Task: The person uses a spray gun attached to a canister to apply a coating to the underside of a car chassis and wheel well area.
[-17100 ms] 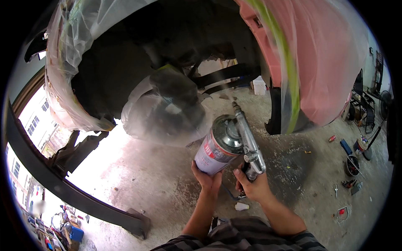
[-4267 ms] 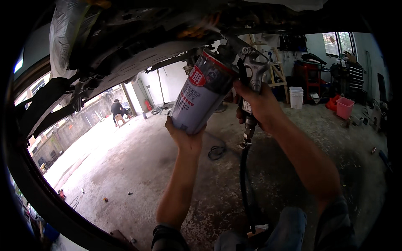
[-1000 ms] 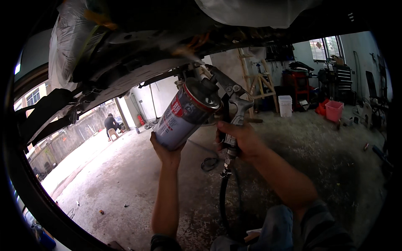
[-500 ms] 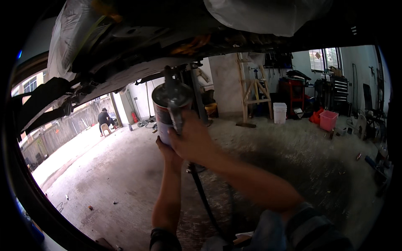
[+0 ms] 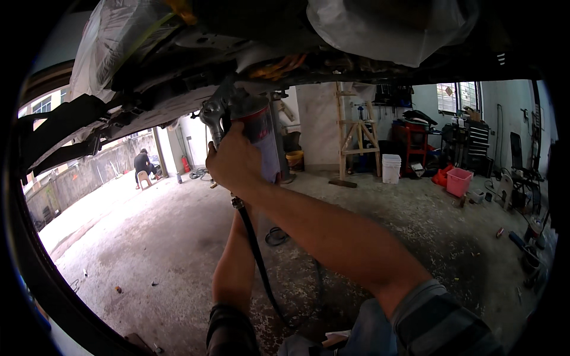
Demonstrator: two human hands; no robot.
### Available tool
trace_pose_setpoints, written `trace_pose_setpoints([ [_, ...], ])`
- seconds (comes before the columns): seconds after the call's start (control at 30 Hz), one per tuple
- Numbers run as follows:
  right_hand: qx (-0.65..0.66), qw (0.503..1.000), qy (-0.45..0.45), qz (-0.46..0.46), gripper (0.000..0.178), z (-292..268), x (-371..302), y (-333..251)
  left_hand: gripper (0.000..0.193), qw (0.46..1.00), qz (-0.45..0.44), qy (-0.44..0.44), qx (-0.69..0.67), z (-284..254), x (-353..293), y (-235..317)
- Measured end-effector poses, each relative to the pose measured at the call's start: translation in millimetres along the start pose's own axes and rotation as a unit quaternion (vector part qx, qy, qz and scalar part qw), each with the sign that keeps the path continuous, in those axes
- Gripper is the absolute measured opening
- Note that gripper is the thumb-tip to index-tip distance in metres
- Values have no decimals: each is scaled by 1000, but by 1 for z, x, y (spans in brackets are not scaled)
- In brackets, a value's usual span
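Note:
Overhead, beneath the underside of a raised car (image 5: pixel 196 71), I hold up a metal spray gun (image 5: pixel 212 115) with a can attached. My right hand (image 5: pixel 236 159) is closed round the gun's handle. The can (image 5: pixel 267 145), dark red at the top with a pale label, stands upright just right of the gun. My left hand (image 5: pixel 244 207), largely hidden behind the right one, supports the can from below. A black hose (image 5: pixel 259 261) hangs from the handle's fitting toward the floor.
Plastic sheeting (image 5: pixel 392 29) hangs from the car. Across the stained concrete floor stand a wooden ladder-like stand (image 5: pixel 358 127), a white bucket (image 5: pixel 390 169), a pink basket (image 5: pixel 458 181) and a dark tool cabinet (image 5: pixel 478 142). Outside at left, a person (image 5: pixel 142 163) sits on a stool.
The gun has turned so its metal body sits left of the can instead of in front. My right hand has shifted left and up with it. The hose has swung left.

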State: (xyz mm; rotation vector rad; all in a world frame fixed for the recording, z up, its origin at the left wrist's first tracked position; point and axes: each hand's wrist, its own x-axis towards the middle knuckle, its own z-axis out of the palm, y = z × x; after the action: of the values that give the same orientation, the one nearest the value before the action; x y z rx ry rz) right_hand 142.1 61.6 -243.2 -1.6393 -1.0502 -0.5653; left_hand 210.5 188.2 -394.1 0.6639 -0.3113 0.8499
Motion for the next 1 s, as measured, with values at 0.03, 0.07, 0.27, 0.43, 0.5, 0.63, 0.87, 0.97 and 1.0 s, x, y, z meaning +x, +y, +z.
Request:
trace_pose_setpoints([
  [0.03, 3, 1000, 1, -2, 55, 0, -1, -2, 68, 1000, 2, -2, 2, 0, 0, 3],
  [0.07, 13, 1000, 0, 5, 56, 1, -1, -4, 68, 1000, 4, -1, 2, 1, 0, 5],
  [0.27, -4, 999, 35, -7, 56, 11, -8, -4, 68, 1000, 1, -8, 2, 9, 6, 6],
  [0.43, -58, 996, 47, -54, 55, 17, -15, 1, 67, 1000, -1, -14, 0, 3, 13, 2],
  [0.5, 1, 994, 64, -87, 53, 16, -20, 5, 67, 1000, 5, -15, 1, 4, 18, 4],
  [0.63, 58, 963, 176, -198, 36, -2, -45, 56, 67, 1000, 15, -15, -2, 2, 26, 2],
  [0.87, 452, 877, 22, 161, 23, -111, -86, 118, 61, 997, -4, 77, 20, 35, -2, 10],
  [0.97, 471, 863, 23, 181, 21, -141, -99, 142, 59, 998, 34, 45, 33, 40, -7, -6],
  [1.0, 470, 863, 25, 182, 21, -147, -101, 148, 56, 998, 58, 19, 33, 44, -12, -15],
])
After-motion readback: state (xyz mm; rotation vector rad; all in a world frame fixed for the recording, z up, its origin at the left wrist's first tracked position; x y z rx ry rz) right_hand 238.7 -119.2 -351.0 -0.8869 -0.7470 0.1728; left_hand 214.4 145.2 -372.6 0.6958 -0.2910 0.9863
